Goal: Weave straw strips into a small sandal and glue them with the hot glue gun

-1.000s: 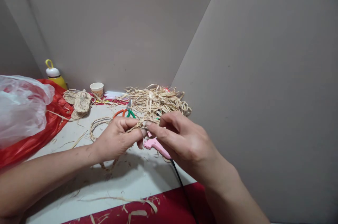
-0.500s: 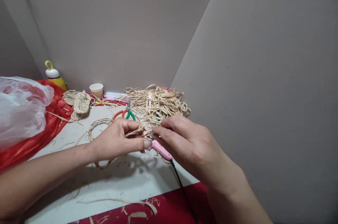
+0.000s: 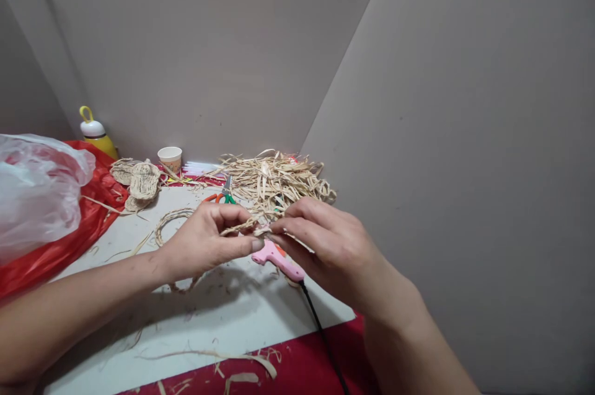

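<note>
A braided straw cord is pinched between the thumb and fingers of my left hand. My right hand closes its fingertips on the straw strands at the cord's end, close to my left thumb. Part of the cord is hidden by my fingers. A coil of the braid lies behind my left hand on the white board. Just below my fingertips rests a pink glue gun with a black cable. Scissors with orange and green handles lie behind my hands, partly covered.
A heap of dry straw stands against the back wall, with a paper cup to its left. Woven straw pieces, a yellow bottle and red and clear plastic bags are at left. Straw scraps litter the red cloth.
Both hands have shifted slightly upward with the braid's end, staying close together. More of the pink glue gun shows below my fingers; less of the scissors is visible.
</note>
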`<state>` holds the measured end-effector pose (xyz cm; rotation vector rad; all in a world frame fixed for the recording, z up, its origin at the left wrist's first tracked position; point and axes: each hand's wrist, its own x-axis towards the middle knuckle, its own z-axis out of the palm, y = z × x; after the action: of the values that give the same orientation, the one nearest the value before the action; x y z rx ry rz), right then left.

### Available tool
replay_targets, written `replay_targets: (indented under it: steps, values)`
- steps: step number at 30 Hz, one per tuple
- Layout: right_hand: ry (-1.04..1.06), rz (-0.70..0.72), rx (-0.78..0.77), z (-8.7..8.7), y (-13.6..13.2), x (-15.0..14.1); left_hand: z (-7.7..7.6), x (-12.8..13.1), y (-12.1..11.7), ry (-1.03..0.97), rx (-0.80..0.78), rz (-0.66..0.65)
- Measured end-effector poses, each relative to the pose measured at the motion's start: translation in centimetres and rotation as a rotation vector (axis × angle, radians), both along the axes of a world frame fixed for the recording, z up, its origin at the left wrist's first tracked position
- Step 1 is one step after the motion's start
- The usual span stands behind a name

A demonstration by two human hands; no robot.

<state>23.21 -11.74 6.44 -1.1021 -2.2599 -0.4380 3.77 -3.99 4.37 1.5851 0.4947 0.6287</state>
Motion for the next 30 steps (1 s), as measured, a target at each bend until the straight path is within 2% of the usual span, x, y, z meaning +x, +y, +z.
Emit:
replay_targets:
  steps: [6,11,16,22,26,30]
  values:
    - [0.089,0.069,-0.088,0.1,0.5,0.8,0.3,0.0,-0.1,0.062,0.017,0.055]
    - [0.140,0.073,-0.101,-0.1,0.8,0.2,0.1,0.0,-0.2,-0.014,0.037,0.152]
    - [0.189,0.026,-0.125,-0.3,0.8,0.0,0.0,-0.1,-0.1,0.002,0.122,0.133]
    - [0.070,-0.004,-0.005,-0.4,0.7,-0.4,0.3,0.1,-0.4,0.060,0.150,0.133]
    - [0.069,0.033,0.063,-0.6,1.0,-0.4,0.6,0.0,-0.3,0.036,0.051,0.035]
    - [0.061,0.081,0.109,-0.3,0.9,0.3,0.3,0.0,0.3,0.023,-0.157,-0.098]
